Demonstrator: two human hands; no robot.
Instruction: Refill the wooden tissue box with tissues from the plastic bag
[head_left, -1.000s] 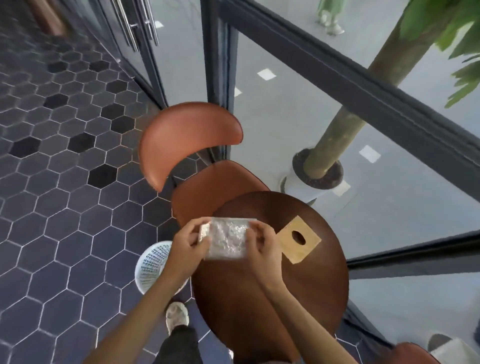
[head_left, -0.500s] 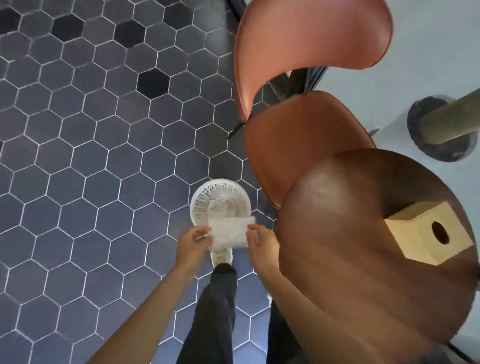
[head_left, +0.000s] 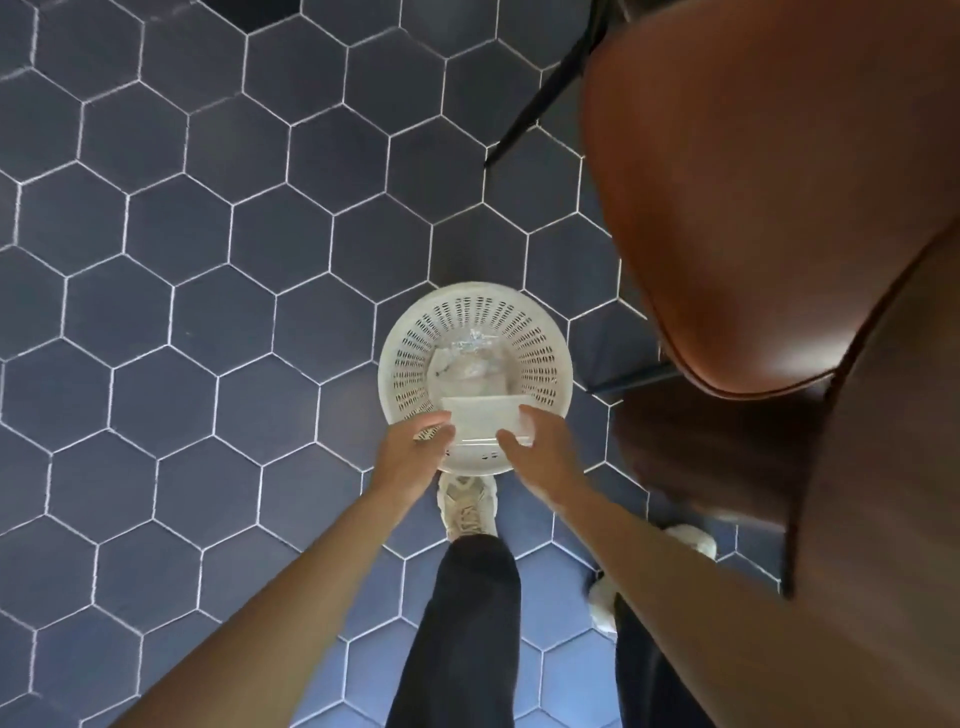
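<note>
The head view looks straight down at a white perforated basket (head_left: 410, 358) standing on a floor of dark blue hexagonal tiles (head_left: 218, 249). Inside the basket, at its bottom, lies crumpled clear plastic (head_left: 470, 364); what it wraps, if anything, cannot be told. Above the near rim of the basket, two bare hands hold one flat white stack of tissues (head_left: 483, 415) between them, with a clear plastic film (head_left: 475, 442) showing along its lower edge. The left hand (head_left: 410, 452) pinches the left end of the stack, fingers closed on it; the right hand (head_left: 540, 452) has its thumb and fingers closed on the right end. The stack is held level, over the near part of the basket's opening, and it hides that part of the basket's inside.

There is one basket, one stack of tissues, two hands and two forearms in view. The wooden tissue box does not show here.

Below the hands, one leg in dark trousers (head_left: 462, 639) ends in a light-coloured shoe (head_left: 467, 506) whose toe sits just beside the basket's near rim. A second light shoe (head_left: 602, 605) shows to the right, partly hidden by the right forearm. On the right side a brown chair seat (head_left: 769, 197) fills the upper corner, with its dark legs (head_left: 540, 101) reaching the floor beyond the basket. Below the seat a round dark wooden desk (head_left: 883, 519) edge cuts in, blurred, covering the floor on that side.
</note>
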